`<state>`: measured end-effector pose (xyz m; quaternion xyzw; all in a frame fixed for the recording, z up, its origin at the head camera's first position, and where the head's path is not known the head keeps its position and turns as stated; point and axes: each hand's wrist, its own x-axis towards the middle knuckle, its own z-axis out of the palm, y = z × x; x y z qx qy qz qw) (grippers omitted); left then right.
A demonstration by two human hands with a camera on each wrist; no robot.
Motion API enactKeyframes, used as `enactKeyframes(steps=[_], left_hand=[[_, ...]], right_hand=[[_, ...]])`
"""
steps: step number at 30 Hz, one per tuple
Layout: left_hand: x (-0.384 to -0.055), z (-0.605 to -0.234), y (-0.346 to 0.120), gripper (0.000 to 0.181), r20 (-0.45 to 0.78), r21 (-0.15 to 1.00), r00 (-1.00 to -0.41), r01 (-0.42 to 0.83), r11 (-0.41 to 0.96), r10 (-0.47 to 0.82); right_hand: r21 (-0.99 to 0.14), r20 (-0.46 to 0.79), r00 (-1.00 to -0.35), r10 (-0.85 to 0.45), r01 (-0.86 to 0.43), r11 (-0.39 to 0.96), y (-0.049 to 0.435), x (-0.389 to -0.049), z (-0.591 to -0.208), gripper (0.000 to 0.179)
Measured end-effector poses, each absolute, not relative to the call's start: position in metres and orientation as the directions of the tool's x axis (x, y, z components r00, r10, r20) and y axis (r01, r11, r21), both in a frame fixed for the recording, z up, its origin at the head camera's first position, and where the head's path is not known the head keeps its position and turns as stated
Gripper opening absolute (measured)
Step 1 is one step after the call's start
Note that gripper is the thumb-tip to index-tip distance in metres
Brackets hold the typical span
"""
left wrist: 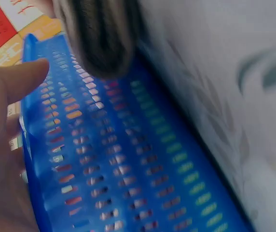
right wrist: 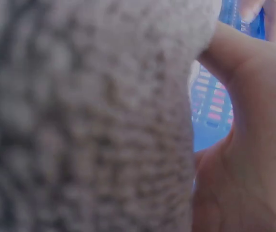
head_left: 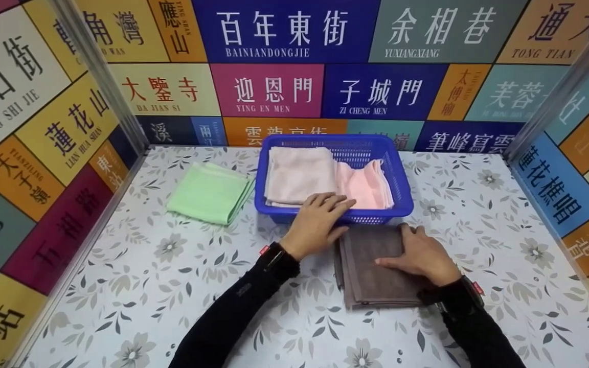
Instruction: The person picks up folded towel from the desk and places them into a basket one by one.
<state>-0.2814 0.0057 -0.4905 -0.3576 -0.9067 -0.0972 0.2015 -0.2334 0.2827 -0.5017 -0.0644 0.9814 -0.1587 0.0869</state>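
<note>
My left hand (head_left: 317,225) is at the front rim of a blue plastic basket (head_left: 402,199), its fingers reaching over the rim near a folded pale pink towel (head_left: 302,176). Its thumb (left wrist: 27,79) shows in front of the slotted basket wall in the left wrist view. My right hand (head_left: 422,255) holds a folded brown towel (head_left: 376,276) just in front of the basket, thumb on top and fingers at the far right edge. Close up, the brown towel (right wrist: 94,116) fills most of the right wrist view. A brighter pink towel (head_left: 363,184) lies in the basket's right half.
A folded green towel (head_left: 210,193) lies on the table left of the basket. The table (head_left: 172,306) has a white floral cover. Panels printed with street names (head_left: 276,89) stand behind and on both sides.
</note>
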Motion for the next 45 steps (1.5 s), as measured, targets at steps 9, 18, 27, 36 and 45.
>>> enactKeyframes(steps=[9, 18, 27, 36, 45], left_hand=[[-0.238, -0.493, 0.026, 0.061, 0.270, 0.167, -0.824, 0.549, 0.819, 0.498], [-0.227, -0.510, 0.047, 0.116, -0.059, 0.322, -0.893, 0.405, 0.856, 0.446], [-0.228, -0.523, 0.055, 0.104, -0.019, 0.730, -0.891, 0.297, 0.616, 0.453], [-0.228, -0.533, 0.057, 0.108, 0.104, 0.877, -0.926, 0.257, 0.405, 0.364], [-0.227, -0.531, 0.056, 0.077, 0.063, 0.825, -0.909, 0.280, 0.491, 0.412]], right_hand=[[-0.509, -0.157, -0.932, -0.328, -0.208, 0.836, 0.310, -0.234, -0.486, 0.110], [-0.561, -0.227, -0.898, -0.377, -0.195, 0.804, 0.323, -0.237, -0.499, 0.123], [-0.578, -0.212, -0.893, -0.397, -0.213, 0.788, 0.312, -0.239, -0.503, 0.116], [-0.595, -0.230, -0.891, -0.392, -0.190, 0.781, 0.307, -0.242, -0.501, 0.113], [-0.614, -0.175, -0.881, -0.439, -0.251, 0.748, 0.308, -0.239, -0.500, 0.101]])
